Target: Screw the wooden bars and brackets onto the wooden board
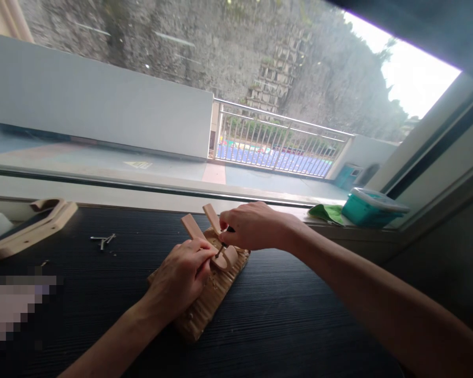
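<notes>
A light wooden piece [192,227] with a rounded near end lies on a brown corrugated cardboard block [211,302]. My left hand [187,262] presses its closed fingers against this piece, close to the tool's tip. In my right hand [246,227] is a dark-handled screwdriver [223,247], held in a pinch from above with its tip down on the wood near the rounded end. Just behind, a second wooden strip [211,215] sticks up, partly covered by my right hand. Small specks of wood are scattered over the cardboard.
Several loose screws [103,240] lie on the black table [284,315]. A curved wooden frame [35,233] is at the left. On the window sill are a green cloth [326,212] and a teal box [372,207] with a pale lid. The window stands behind the table.
</notes>
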The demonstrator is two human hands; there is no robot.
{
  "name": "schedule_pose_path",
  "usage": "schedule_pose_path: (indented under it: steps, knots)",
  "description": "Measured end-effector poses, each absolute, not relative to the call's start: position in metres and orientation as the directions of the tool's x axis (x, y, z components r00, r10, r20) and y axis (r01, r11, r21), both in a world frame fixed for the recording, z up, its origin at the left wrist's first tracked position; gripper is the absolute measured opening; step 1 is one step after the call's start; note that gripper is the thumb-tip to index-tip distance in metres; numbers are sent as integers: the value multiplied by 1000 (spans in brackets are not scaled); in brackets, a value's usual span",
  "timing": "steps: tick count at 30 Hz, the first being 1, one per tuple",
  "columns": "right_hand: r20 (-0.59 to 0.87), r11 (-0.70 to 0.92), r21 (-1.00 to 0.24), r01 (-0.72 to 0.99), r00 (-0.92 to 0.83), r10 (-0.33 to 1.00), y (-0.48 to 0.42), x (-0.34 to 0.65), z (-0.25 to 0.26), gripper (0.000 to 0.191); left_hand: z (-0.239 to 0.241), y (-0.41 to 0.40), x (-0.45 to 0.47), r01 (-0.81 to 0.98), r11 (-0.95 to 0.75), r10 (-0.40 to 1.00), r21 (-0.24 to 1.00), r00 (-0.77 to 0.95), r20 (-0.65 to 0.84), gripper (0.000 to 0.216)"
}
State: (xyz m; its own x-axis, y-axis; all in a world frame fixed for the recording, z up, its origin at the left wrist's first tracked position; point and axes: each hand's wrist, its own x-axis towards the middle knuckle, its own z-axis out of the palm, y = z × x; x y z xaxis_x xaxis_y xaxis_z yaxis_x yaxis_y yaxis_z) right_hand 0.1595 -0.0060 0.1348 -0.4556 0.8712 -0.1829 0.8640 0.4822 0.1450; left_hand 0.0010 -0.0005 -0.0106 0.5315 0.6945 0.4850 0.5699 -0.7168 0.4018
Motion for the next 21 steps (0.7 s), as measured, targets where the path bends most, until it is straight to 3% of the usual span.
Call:
schedule_pose_path:
  steps: [9, 14, 21]
  knots:
    - [-151, 588, 138, 797, -570, 808, -3, 161, 135, 20, -14, 1, 1, 583, -712, 699, 393, 531, 479, 26]
    - [-158, 531, 110, 840, -512, 844, -2, 159, 129, 26, -15, 2, 0, 571, -723, 687, 389, 534, 493, 27]
    - [-147, 410, 163, 897, -389, 909, -3, 160, 128, 39, -14, 1, 1, 569, -721, 687, 395, 513, 515, 26]
